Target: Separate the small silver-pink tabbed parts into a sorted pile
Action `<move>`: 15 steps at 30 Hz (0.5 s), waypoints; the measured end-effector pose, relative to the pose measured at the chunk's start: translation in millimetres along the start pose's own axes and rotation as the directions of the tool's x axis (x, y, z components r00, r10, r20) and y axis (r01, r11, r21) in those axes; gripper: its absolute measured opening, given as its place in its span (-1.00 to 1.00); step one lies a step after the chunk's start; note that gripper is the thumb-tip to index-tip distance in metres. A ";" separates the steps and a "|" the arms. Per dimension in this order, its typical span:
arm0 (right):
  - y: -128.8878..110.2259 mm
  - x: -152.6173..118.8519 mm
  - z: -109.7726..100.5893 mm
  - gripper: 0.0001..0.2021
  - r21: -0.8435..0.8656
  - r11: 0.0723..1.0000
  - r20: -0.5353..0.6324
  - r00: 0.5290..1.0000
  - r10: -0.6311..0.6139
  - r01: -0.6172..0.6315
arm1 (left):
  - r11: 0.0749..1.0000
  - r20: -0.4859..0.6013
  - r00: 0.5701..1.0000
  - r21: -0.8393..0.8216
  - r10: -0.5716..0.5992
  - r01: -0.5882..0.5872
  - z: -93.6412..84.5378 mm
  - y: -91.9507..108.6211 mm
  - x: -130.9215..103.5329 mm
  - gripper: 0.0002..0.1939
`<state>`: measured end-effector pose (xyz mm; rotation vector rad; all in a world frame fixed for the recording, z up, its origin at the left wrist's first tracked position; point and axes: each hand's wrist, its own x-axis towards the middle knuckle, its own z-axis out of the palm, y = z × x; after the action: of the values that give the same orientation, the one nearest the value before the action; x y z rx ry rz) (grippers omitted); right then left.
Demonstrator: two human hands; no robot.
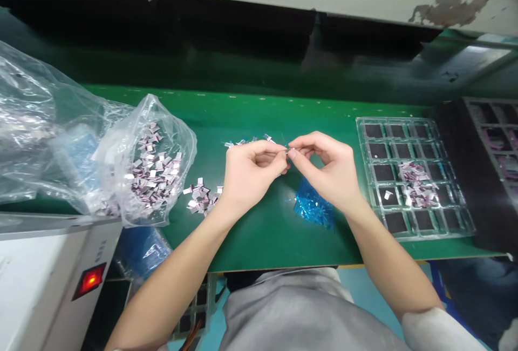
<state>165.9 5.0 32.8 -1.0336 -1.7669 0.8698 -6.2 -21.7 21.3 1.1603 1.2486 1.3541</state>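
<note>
My left hand [254, 170] and my right hand [327, 164] meet over the green tabletop [259, 237], each pinching with thumb and forefinger. Between the fingertips is a tiny piece, mostly covered, too small to name. Just behind the hands lie small silvery and bluish pieces [267, 138], partly hidden by the fingers. Left of my left wrist sits a loose pile of small silvery-pink flat parts [200, 197]. Under my right hand is a heap of shiny blue film strips [313, 205].
An open clear plastic bag [182, 135] at left holds many similar parts. A clear compartment tray [360, 151] with dark pads and a parts pile is at right, beside stacked black trays [453, 151]. A white box with a lit red switch [89, 281] stands front left.
</note>
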 end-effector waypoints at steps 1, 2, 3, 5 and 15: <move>-0.2 0.0 0.5 -0.98 -0.005 1.000 -0.004 1.000 0.006 -0.006 | 1.000 0.010 1.000 0.006 0.008 -0.008 0.1 -0.1 -0.6 -0.94; -0.3 0.1 0.8 -0.97 -0.010 1.000 -0.009 1.000 0.011 -0.012 | 1.000 0.022 1.000 0.011 0.016 -0.016 0.2 -0.3 -1.1 -0.93; -0.2 0.1 1.0 -0.96 -0.014 1.000 -0.015 1.000 0.015 -0.016 | 1.000 0.034 0.999 0.016 0.024 -0.025 0.3 -0.5 -1.6 -0.93; 0.6 0.1 0.8 -0.95 -0.010 1.000 -0.027 0.999 0.018 -0.019 | 0.999 0.055 0.998 0.018 0.038 -0.039 0.3 -1.1 -2.2 -0.92; 0.5 1.2 -3.9 -0.96 0.104 0.991 0.036 0.996 0.085 -0.088 | 0.998 0.015 0.999 -0.030 -0.051 0.051 -0.5 2.6 1.1 -0.88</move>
<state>169.3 6.7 34.2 -1.0383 -1.6934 1.0275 -6.9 -20.8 23.9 1.1083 1.2354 1.3201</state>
